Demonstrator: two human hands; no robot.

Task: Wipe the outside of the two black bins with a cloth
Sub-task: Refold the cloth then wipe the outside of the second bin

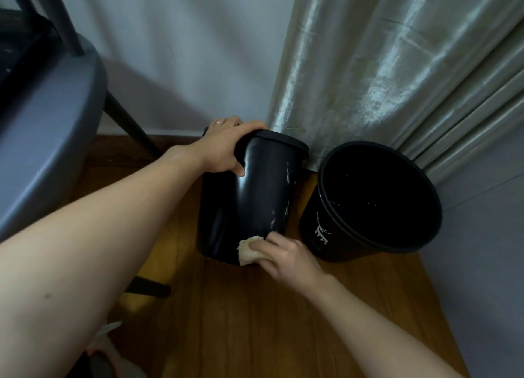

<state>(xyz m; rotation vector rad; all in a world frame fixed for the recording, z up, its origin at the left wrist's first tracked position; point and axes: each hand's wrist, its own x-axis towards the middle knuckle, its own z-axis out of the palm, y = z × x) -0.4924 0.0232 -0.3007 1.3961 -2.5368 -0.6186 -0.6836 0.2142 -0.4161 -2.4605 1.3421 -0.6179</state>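
Left hand (224, 145) grips my tilted bin's (249, 196) rim; right hand (286, 254) presses a cloth (248, 250), seemingly pinched, low on it; second bin (368, 204) just beside.

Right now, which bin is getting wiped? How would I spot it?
Find the shiny grey curtain in the corner; two black bins stand on the wooden floor below it. It is the left bin, gripped at its rim by the left hand, with a cream cloth at its base. The other bin stands untouched.

Narrow gap between the bins (243, 196), curtain (382, 74) close behind.
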